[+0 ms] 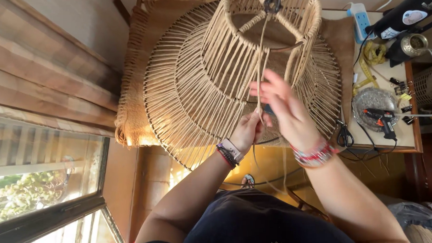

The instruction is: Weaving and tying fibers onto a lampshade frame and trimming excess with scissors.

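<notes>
Her left hand (247, 130) pinches the hanging cord (260, 62) of the woven lampshade (214, 73) while the right hand (285, 107) hovers, fingers spread

A woven lampshade frame (233, 73) stands on a burlap mat (133, 81) on the worktop (408, 134), in front of the person. Both hands meet just before its near side: the left hand (247, 130) lower, the right hand (285, 104) just right of it, a cord (259, 62) running up between them. Right of the frame lie scissors (343, 134), a glue gun (381, 118) on a dish (368, 99), a tape measure (371, 56) and, farther back, a power strip (361, 18). A window (36, 180) lies left.
</notes>
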